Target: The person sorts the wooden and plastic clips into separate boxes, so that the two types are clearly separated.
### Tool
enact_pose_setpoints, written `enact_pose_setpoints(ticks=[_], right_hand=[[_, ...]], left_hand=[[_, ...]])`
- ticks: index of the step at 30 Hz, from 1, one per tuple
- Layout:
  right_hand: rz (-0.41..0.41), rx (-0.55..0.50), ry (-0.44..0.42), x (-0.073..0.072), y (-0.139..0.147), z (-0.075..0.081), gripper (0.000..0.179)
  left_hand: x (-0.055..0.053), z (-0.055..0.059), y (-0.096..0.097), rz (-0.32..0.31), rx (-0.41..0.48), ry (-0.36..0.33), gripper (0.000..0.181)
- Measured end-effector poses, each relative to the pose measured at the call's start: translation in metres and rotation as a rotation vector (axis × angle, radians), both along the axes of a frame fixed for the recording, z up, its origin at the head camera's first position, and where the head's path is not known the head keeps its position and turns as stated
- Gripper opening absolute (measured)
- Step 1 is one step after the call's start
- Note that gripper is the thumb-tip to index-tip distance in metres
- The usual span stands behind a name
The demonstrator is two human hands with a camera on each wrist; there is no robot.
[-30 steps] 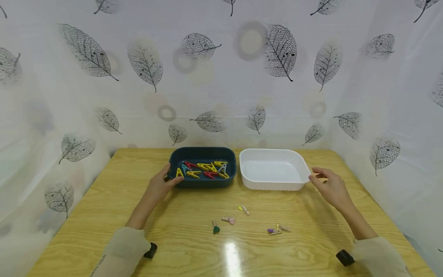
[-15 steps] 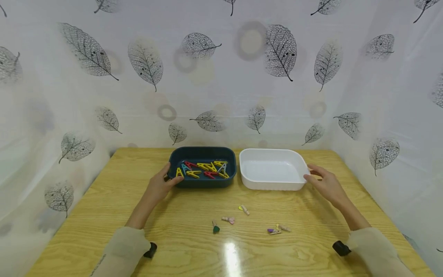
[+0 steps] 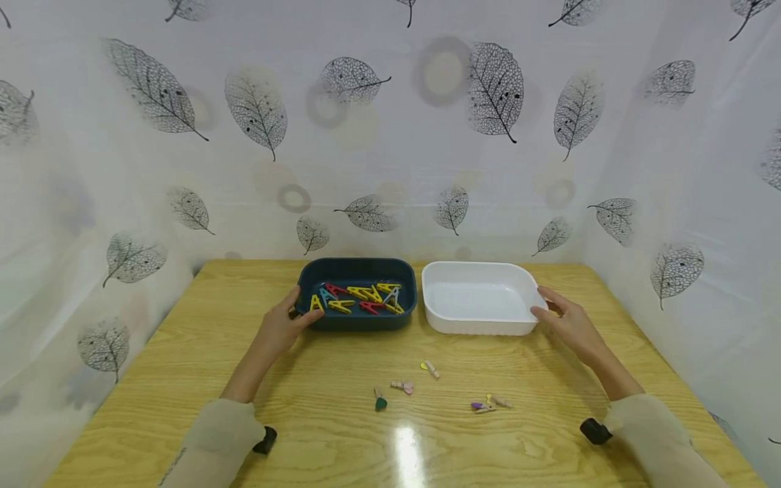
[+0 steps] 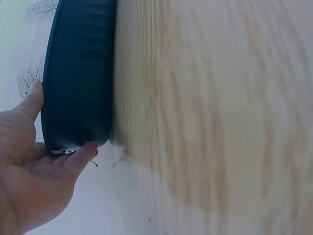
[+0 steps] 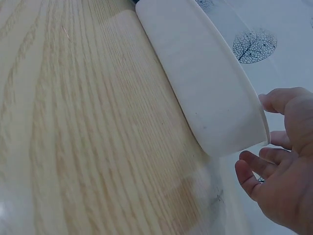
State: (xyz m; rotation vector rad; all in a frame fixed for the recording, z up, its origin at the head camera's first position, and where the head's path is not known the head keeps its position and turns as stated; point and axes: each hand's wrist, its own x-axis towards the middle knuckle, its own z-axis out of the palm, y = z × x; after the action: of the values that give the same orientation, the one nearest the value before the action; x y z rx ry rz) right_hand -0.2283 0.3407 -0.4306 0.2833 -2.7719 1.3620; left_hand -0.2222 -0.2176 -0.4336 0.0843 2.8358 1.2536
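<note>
My left hand [image 3: 281, 328] grips the left end of a dark blue plastic tub [image 3: 360, 324]. Its thumb lies at the rim in the left wrist view, the fingers against the end wall [image 4: 78, 73]. Inside the tub lie several yellow, red, blue and grey plastic clothespins [image 3: 371, 308]. To its right stands a white plastic tub [image 3: 478, 327] with nothing in it. My right hand [image 3: 573, 330] holds that tub's right end, thumb at the rim; the right wrist view shows the other fingers bent beside the end of the white wall [image 5: 210, 88].
Small wooden clothespins with coloured ends lie in front of the tubs: a yellow one [image 3: 430, 369], a pink one [image 3: 403, 387], a green one [image 3: 380, 400] and a pair [image 3: 491, 404] to the right. A leaf-print curtain [image 3: 390, 135] encloses the wooden table [image 3: 305, 434].
My right hand has moved left and closed in on the right end of the white tub. The left hand and both tubs have stayed in place.
</note>
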Motion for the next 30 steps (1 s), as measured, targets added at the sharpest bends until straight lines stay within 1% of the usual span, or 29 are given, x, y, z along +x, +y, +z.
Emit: enact_pose_setpoints(ticks=[3, 9, 15, 20, 26, 30], right_hand=[[0.011, -0.025, -0.003, -0.001, 0.002, -0.003, 0.071], [0.042, -0.108, -0.068, -0.002, 0.006, -0.009, 0.075], [0.076, -0.140, -0.102, -0.003, 0.008, -0.013, 0.076], [0.095, -0.156, -0.102, -0.002, 0.007, -0.013, 0.076], [0.090, -0.180, -0.103, -0.001, 0.006, -0.012, 0.079], [0.097, -0.190, -0.097, 0.000, 0.006, -0.013, 0.077]], left_hand=[[0.000, 0.000, 0.000, -0.004, 0.003, 0.003, 0.092], [0.001, -0.001, 0.000, -0.008, 0.021, 0.008, 0.092], [0.000, -0.001, 0.000, -0.009, 0.009, 0.023, 0.092], [0.000, -0.001, -0.001, -0.012, 0.000, 0.030, 0.091], [0.001, -0.001, 0.000, -0.006, 0.001, 0.034, 0.091], [0.001, 0.000, 0.001, -0.003, -0.002, 0.033, 0.089]])
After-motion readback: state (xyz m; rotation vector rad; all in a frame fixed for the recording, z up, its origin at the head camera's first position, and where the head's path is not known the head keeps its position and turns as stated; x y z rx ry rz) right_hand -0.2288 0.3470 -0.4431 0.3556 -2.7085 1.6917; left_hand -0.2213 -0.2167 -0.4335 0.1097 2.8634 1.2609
